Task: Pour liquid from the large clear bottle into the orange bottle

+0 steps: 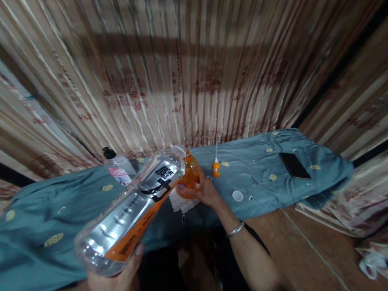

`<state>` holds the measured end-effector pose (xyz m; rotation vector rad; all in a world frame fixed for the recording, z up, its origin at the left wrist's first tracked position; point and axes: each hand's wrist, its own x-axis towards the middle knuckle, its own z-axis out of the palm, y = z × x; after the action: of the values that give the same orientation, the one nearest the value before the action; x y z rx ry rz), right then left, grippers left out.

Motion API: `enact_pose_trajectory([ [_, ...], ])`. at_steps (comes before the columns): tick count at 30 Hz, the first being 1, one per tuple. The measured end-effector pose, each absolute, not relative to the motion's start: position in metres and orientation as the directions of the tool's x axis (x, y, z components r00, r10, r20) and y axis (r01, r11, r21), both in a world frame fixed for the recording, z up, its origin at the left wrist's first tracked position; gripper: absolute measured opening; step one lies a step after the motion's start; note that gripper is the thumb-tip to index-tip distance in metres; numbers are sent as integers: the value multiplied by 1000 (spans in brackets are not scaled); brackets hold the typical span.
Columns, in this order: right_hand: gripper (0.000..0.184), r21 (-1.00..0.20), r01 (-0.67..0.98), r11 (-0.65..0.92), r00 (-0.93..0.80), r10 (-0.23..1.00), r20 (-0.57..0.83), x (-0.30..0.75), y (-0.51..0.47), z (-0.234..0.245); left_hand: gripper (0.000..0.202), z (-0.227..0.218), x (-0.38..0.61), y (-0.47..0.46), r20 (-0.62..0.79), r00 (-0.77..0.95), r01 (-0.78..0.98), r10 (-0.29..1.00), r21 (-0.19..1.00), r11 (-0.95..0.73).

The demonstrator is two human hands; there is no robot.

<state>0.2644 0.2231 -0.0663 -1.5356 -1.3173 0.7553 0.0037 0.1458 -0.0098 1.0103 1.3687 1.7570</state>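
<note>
Head view: the left hand (pixel 116 281) grips the large clear plastic bottle with a silver-and-orange label (pixel 136 210) near its base, thumb along the side. The right hand (pixel 205 190) is closed around the small translucent orange plastic bottle (pixel 191 169), which stands at the cloth's middle, by a ragged-edged white sheet (pixel 182 204). The large bottle is tilted, its open mouth at the orange bottle's open neck; contact cannot be confirmed. Step in hand, as judged: pouring into the orange bottle. The next move appears to call for a steady lower bottle and careful control of the tilt.

Containers: no stream is discernible; fill levels in both cannot be determined. A clear bottle with black pump top and pink label (pixel 123 163) stands at left, contents unclear. An orange-and-white pump head with clear tube (pixel 216 168) lies detached on the teal patterned cloth (pixel 88 192).
</note>
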Motion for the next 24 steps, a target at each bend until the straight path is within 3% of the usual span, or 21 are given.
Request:
enact_pose_trajectory([
  [15, 76, -949, 314, 33, 236, 965, 111, 262, 222, -61, 89, -5, 7, 147, 106, -479, -159, 871, 966, -205],
  [24, 76, -951, 309, 25, 229, 968, 100, 262, 223, -63, 108, -20, 3, 147, 152, -474, -141, 867, 959, -245],
])
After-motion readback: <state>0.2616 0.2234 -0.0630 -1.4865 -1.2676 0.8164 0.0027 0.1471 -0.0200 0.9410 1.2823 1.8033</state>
